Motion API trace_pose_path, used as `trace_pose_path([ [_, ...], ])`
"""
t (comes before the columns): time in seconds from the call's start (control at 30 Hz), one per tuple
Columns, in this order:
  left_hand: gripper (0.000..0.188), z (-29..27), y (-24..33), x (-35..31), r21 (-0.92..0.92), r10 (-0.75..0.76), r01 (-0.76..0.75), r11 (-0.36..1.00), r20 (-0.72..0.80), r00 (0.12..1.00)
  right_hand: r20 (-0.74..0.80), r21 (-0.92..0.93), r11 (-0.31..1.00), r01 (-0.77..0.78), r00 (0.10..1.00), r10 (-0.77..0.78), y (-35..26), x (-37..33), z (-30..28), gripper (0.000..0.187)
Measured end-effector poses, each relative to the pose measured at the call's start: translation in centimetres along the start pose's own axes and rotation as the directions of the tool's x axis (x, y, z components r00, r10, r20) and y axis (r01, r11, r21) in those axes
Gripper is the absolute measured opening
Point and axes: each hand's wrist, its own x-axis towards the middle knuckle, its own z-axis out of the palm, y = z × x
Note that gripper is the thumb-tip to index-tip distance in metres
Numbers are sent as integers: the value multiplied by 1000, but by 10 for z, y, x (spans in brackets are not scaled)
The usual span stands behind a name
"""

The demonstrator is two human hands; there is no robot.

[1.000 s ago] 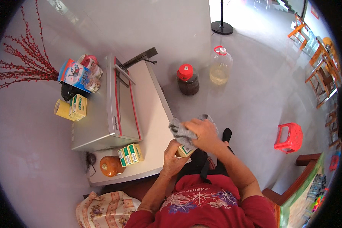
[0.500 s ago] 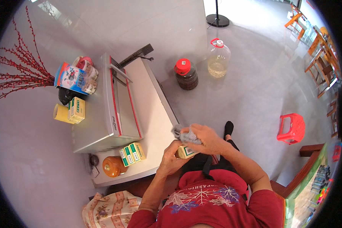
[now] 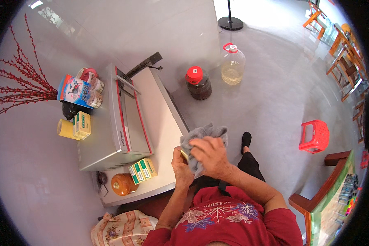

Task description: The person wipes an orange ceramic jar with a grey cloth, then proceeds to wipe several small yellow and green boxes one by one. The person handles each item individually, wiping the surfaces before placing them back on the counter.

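Note:
In front of my body, over the front edge of the white cabinet top, my left hand (image 3: 183, 169) grips a small yellow box (image 3: 184, 154). Only a sliver of the box shows; the rest is hidden by a grey cloth (image 3: 204, 132). My right hand (image 3: 212, 158) holds that cloth, fingers bent, and presses it over the box. Several similar yellow and green boxes (image 3: 143, 170) stand in a row on the cabinet top, left of my hands. Beside them sits a round orange-brown jar (image 3: 123, 184).
A silver appliance (image 3: 106, 139) stands on the white cabinet top (image 3: 162, 123); its top carries another yellow box (image 3: 82, 125), a blue packet (image 3: 75, 91) and red-budded branches (image 3: 33, 78). Red-lidded jar (image 3: 199, 86), clear jug (image 3: 233, 69) and red stool (image 3: 314, 136) are on the floor.
The grey cloth, bunched at the box's upper end before, is now spread over it and hides most of it. My right hand has moved slightly left and down; the box is tilted differently.

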Motion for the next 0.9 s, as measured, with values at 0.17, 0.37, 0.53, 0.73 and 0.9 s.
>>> trace_pose_path([
  [0.17, 35, 8, -2, -6, 129, 73, -73, 989, 4, 997, -216, 261, 872, -415, 855, 472, 36, -13, 23, 41],
  [0.37, 15, 18, -10, 2, -119, -18, 6, 993, -106, 994, -178, -10, 996, -93, 980, 89, 8, -19, 23, 37],
  [0.53, 15, -13, -24, 11, -297, -155, 131, 946, -57, 986, -17, 31, 992, 121, 993, -121, -5, -32, 19, 31],
  [0.73, 18, 4, -4, -1, -257, -51, 45, 965, -16, 999, -139, 227, 950, -215, 958, 250, 25, -9, 4, 40],
  [0.9, 27, -5, 1, 2, -226, -13, 27, 974, 64, 998, 381, 818, 119, -562, 686, 620, 38, -6, -4, 45],
])
